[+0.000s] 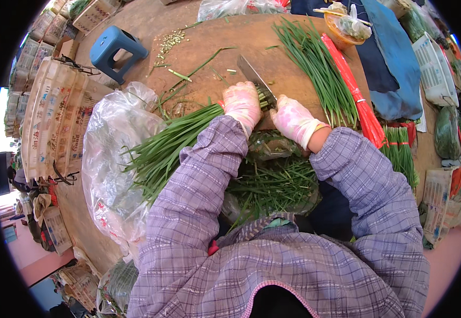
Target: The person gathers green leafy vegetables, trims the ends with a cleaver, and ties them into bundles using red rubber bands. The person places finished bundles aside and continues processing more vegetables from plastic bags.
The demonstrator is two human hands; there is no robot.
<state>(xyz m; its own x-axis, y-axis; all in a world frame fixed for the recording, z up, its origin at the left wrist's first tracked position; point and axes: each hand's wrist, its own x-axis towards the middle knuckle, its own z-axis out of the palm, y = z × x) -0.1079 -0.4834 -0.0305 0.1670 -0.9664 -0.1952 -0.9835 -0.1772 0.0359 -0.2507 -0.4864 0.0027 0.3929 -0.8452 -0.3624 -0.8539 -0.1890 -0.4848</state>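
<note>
Gloved in pale pink and white, my left hand (243, 104) grips a bundle of garlic chives (182, 137) near its cut stem ends. The green leaves fan out to the lower left, over clear plastic. My right hand (294, 119), in a matching glove, holds a cleaver-like knife (255, 77), its handle hidden in the fist. The blade lies against the stem ends, over a wooden board (214, 47). A loose pile of chives (314, 67) rests on the board's right side, beside a bunch of red plastic ties (347, 79).
A blue plastic stool (115, 49) stands beyond the board's left corner. Clear plastic bags (115, 159) spread at my left, near a plastic crate (51, 119). Chive trimmings (274, 185) fill a bag below my hands. An orange bowl (343, 30) sits at the far right, and tied chive bundles (399, 149) lie at right.
</note>
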